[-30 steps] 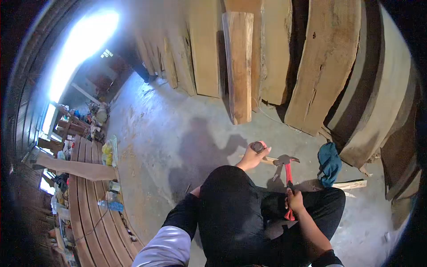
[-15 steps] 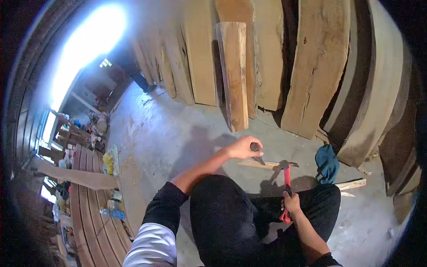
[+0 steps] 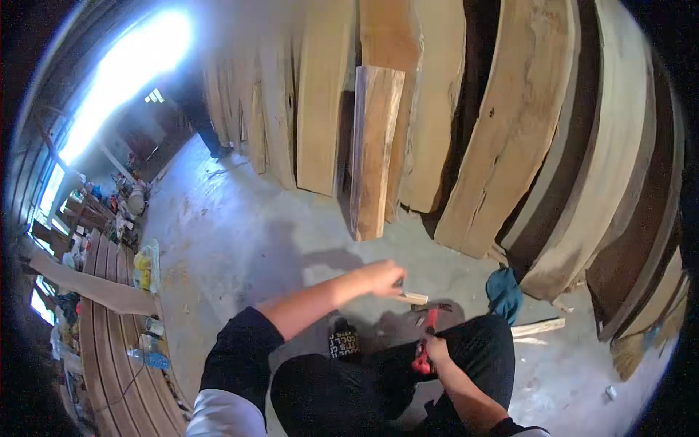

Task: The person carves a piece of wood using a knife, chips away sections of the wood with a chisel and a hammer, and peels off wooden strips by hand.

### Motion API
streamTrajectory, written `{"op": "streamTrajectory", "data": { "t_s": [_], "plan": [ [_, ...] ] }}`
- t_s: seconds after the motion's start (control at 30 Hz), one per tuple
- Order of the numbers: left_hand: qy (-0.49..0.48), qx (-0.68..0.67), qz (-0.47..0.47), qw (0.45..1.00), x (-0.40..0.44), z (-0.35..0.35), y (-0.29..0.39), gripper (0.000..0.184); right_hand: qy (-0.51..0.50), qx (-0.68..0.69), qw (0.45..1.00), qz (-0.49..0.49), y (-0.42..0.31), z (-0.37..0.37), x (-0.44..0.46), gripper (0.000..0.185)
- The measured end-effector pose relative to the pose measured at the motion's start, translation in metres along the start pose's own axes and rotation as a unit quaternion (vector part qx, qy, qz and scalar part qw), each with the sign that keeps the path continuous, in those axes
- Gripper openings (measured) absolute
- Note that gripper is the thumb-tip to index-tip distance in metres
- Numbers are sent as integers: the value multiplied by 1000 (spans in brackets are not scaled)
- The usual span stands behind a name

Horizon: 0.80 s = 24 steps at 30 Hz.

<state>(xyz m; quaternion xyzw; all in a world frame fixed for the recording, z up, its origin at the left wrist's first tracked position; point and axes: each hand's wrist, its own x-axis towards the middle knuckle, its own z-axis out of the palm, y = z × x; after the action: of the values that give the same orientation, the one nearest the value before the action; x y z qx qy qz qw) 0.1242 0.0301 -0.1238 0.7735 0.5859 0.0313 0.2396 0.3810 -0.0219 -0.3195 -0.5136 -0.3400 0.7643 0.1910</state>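
Observation:
My left hand (image 3: 380,278) is closed around a short dark tool (image 3: 400,282); its kind is mostly hidden by my fingers. Just below that hand lies a pale wood strip (image 3: 416,298), one end showing, and I cannot tell whether my fingers touch it. In my right hand (image 3: 437,351) is a hammer (image 3: 432,318) with a red and black handle, gripped low over my lap. The hammer's head end is blurred near the floor, to the right of the strip.
Tall wooden slabs (image 3: 510,131) lean along the far side, with a shorter board (image 3: 375,153) in front. A teal cloth (image 3: 504,295) and wood pieces (image 3: 539,328) lie at right. A slatted bench (image 3: 109,328) with clutter stands left. A person's dark-trousered leg (image 3: 204,124) shows far back.
My view has shifted, and the leaning boards sit lower in it. Both hands appear further left, my left hand also lower. The hammer has turned, and its head is less distinct.

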Motion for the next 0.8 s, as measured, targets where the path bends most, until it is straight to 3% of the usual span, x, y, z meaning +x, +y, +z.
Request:
{"op": "streamTrajectory", "data": {
  "t_s": [0.1, 0.2, 0.27, 0.37, 0.4, 0.47, 0.57, 0.67, 0.7, 0.8],
  "plan": [
    [1, 22, -57, 998, 15, 16, -13, 27, -4, -40, 999, 28, -18, 13, -23, 25],
    [-33, 140, -103, 984, 14, 0, 16, 26, 18, 95, 995, 21, 5, 16, -19, 23],
    [-82, 214, -116, 966, 11, 0, 40, 26, 16, 118, 992, 33, -7, 10, -31, 23],
    [-101, 255, -150, 950, 9, 1, 82, 28, 22, 98, 995, 12, -14, 0, -34, 22],
    [-74, 268, -120, 953, 12, 9, 85, 29, -12, 104, 994, 9, -32, -8, -59, 23],
    [-20, 297, -57, 953, 25, 20, 80, 31, -24, 92, 995, -32, -29, -22, -59, 23],
    [-10, 254, -120, 960, 14, 2, 122, 31, 1, 42, 992, -119, -53, -29, -101, 21],
    [3, 247, -123, 961, 4, 4, 125, 35, 29, 41, 971, -234, -68, -36, -132, 17],
    [-4, 231, -132, 964, 3, 4, 128, 36, 34, 2, 978, -206, -76, -46, -140, 16],
    [11, 197, -149, 969, -7, 3, 132, 38, 28, 65, 965, -253, -123, -69, -211, 21]
  ]
}}
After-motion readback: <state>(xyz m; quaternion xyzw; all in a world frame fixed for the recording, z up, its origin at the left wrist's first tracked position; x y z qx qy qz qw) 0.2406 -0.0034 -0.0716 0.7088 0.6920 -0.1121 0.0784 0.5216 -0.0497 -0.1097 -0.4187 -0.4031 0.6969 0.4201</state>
